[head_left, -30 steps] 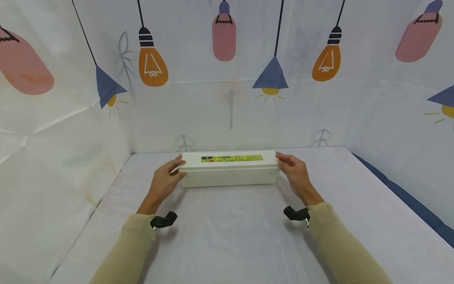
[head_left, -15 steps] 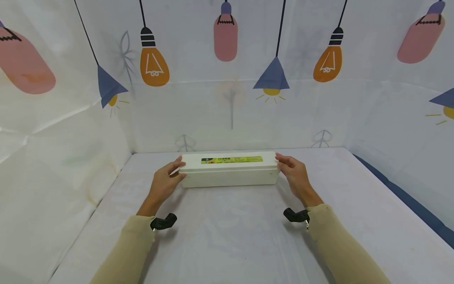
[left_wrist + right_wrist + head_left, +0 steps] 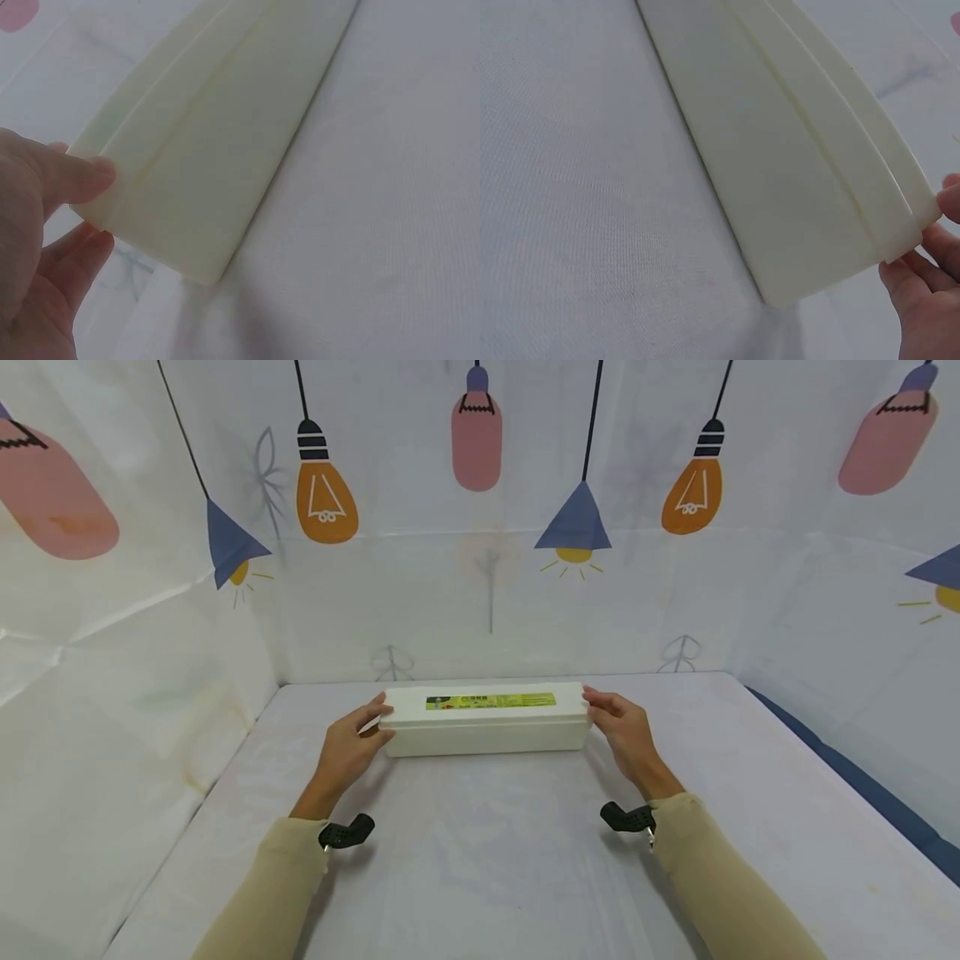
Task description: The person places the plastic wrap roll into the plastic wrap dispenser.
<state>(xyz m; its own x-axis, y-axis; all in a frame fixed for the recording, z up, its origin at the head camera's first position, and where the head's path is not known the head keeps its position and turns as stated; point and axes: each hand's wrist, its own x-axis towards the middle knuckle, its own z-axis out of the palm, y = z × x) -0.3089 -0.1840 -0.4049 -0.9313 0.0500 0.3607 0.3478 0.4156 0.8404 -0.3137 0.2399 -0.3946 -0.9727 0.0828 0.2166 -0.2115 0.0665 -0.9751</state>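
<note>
A long white lidded box (image 3: 483, 740) sits crosswise on the table near the back. Its lid (image 3: 405, 696) carries a yellow-green label (image 3: 491, 701) and overlaps the top of the body. At the left end, my left hand (image 3: 349, 752) grips the lid's edge; in the left wrist view its thumb (image 3: 94, 176) lies on the front face and other fingers bend round the end. My right hand (image 3: 624, 731) holds the opposite end of the lid, with fingers (image 3: 907, 281) under the lid's rim at the corner in the right wrist view. The box's inside is hidden.
A white cloth (image 3: 480, 860) covers the table. White sheets printed with lamps and bulbs (image 3: 327, 502) stand as walls at the back and both sides. Along the right side runs a dark blue strip (image 3: 855, 777).
The lid has come down slightly on the box, and the small marks on the body's front below its edge no longer show. Both hands keep their places at the ends.
</note>
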